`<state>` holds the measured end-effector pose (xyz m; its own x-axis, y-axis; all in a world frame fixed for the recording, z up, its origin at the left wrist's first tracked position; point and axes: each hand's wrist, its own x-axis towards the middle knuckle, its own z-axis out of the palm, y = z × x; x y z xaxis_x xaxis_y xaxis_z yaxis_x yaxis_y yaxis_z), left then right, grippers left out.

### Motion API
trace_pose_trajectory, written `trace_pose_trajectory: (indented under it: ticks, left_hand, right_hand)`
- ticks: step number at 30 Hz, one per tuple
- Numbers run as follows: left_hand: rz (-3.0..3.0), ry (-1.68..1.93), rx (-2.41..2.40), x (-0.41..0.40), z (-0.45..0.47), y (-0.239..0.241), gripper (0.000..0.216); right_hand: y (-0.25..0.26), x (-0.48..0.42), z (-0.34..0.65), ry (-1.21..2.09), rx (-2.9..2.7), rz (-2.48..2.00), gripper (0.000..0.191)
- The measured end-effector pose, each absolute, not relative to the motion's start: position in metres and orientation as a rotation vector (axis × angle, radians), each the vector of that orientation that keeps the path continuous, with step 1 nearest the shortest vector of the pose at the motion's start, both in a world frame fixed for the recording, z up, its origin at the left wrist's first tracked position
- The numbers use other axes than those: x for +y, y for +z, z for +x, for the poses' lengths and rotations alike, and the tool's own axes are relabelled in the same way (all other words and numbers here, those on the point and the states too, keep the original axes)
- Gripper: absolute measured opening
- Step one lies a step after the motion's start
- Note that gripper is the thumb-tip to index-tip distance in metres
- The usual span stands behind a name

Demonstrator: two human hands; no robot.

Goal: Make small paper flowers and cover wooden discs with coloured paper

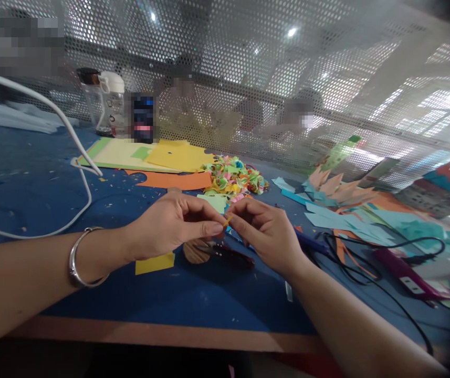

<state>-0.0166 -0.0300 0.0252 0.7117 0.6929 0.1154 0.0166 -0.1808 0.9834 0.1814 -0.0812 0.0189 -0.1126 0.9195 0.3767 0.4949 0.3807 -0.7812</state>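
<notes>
Head view: left hand and right hand pinch a tiny yellow paper strip over the blue table; it seems light and easy to tear, so hold its ends softly

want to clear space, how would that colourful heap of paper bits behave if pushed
The heap would probably scatter rather than slide as one, since its pieces look small and loose. It's likely light for its size, as the scraps appear thin.
</notes>
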Motion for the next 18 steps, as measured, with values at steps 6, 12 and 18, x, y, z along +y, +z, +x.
trace_pose_trajectory:
  ticks: [6,12,18]
  left_hand:
    - [1.699,0.678,0.631,-0.0275,-0.0176,0.0227,0.022]
    - [1.620,0.671,0.683,-0.0272,-0.0159,0.0206,0.021]
    - [1.618,0.679,0.699,-0.0258,-0.0142,0.0186,0.015]
  right_hand:
    - [0.0182,-0.0819,0.1823,0.610,-1.745,-1.256,0.019]
    - [0.0190,-0.0819,0.1809,0.615,-1.740,-1.276,0.021]
    - [0.0175,-0.0823,0.1791,0.633,-1.744,-1.275,0.018]
